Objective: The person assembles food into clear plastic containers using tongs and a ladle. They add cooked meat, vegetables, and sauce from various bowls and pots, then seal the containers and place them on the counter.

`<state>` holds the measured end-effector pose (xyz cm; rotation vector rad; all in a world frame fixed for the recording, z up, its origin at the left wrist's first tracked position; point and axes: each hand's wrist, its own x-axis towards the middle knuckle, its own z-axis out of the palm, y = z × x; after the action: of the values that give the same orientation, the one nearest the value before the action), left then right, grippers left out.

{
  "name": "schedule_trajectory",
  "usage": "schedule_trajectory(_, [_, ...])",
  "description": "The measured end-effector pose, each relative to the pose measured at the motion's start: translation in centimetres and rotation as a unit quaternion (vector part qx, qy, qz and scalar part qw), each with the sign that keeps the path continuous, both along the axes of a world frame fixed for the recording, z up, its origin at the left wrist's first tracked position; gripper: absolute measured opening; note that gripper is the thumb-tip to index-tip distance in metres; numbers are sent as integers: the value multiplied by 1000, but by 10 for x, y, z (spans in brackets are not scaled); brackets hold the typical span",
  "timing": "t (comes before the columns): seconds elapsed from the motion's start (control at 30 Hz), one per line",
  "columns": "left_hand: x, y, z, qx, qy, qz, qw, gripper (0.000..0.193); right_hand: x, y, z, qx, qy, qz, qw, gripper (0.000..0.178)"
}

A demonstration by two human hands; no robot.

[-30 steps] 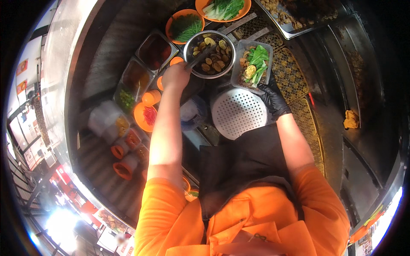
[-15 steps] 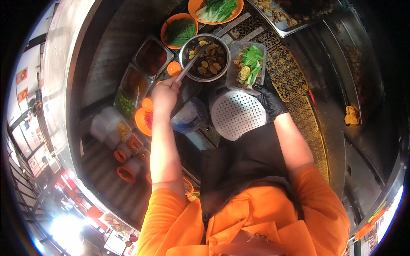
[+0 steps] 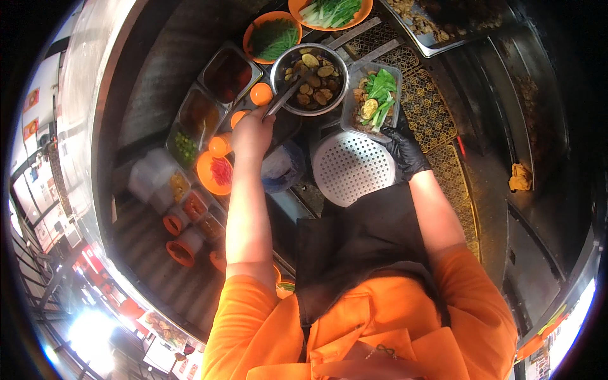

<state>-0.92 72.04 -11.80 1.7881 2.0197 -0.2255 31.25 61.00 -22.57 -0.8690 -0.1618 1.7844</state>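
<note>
My bare left hand (image 3: 252,132) is closed round the handles of metal tongs (image 3: 285,96). Their tips reach into a round steel bowl (image 3: 345,85) of brown pieces with yellow faces, which look like halved braised eggs (image 3: 321,95). Whether the tips grip a piece is unclear. In its black glove, my right hand (image 3: 406,152) grips the near right corner of a clear plastic food container (image 3: 345,120). Leafy greens (image 3: 381,85), one yellow-faced egg half (image 3: 369,109) and brown food lie in it. Below the container is a round perforated metal lid or tray (image 3: 351,168).
Orange bowls of green vegetables (image 3: 274,41) stand beyond the steel bowl. Steel tubs of sauce (image 3: 227,73) and chopped greens are at left, beside an orange bowl of red shreds (image 3: 218,174). Patterned yellow-black mats (image 3: 430,107) lie at right. A metal food tray (image 3: 437,38) is at far right.
The tongs have shifted slightly, their tips still over the bowl's contents. My left hand has moved a little right. The container stays in my right hand, and the view has shifted slightly.
</note>
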Motion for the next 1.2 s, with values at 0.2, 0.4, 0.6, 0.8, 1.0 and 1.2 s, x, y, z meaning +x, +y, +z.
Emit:
schedule_trajectory(0.2, [12,12,-7,-63,65,-4,996,39,-3,-1,8,-3,0,4,1000,83])
schedule_trajectory(0.4, [5,20,-14,-57,36,-21,998,37,-7,-1,15,19,-25,-5,1000,83])
schedule_trajectory(0.6, [-29,-6,-14,-76,-149,96,981,37,-7,1,19,8,-19,-8,1000,84])
schedule_trajectory(0.8, [-22,-38,36,-53,-294,211,931,33,-11,11,16,24,-25,-4,999,84])
schedule_trajectory(1.0, [-20,-71,68,-68,-362,240,898,33,-18,24,7,20,-56,13,998,82])
schedule_trajectory(1.2, [4,-104,81,-61,-393,272,876,35,-29,34,33,53,-18,105,993,100])
